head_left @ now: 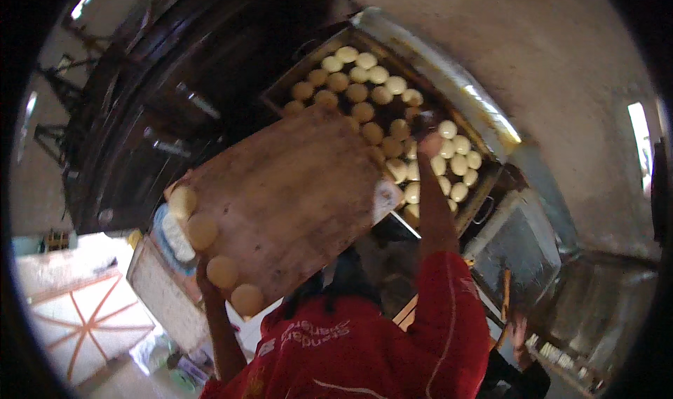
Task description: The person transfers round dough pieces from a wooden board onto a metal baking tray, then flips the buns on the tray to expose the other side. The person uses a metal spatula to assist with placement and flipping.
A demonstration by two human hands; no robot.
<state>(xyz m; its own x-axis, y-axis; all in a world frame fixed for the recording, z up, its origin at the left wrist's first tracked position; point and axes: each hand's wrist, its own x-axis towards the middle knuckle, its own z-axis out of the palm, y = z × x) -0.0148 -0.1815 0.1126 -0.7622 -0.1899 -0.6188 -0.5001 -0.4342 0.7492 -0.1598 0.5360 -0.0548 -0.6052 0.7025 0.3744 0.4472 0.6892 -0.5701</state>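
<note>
A large wooden board (280, 196) slants across the middle, with several flat round dough pieces (202, 232) along its left end. My left hand (204, 271) is closed at the board's left edge, beside a dough piece; its fingertips are partly hidden. At the far right, a rectangular metal vat (477, 220) holds many pale dough balls (459, 165) in dark liquid, in loose rows. My right hand (430, 144) reaches over the vat, among the balls. Its fingers are blurred, and a dark shape beyond them cannot be made out. The board overlaps the vat's near side.
A blue-rimmed tub (162, 232) with a white cloth-like thing sits at the board's left end. Dark metal doors with handles (198, 101) stand at far left. Right of the vat is a grey metal surface (522, 231). Another person's hand (519, 332) shows at lower right.
</note>
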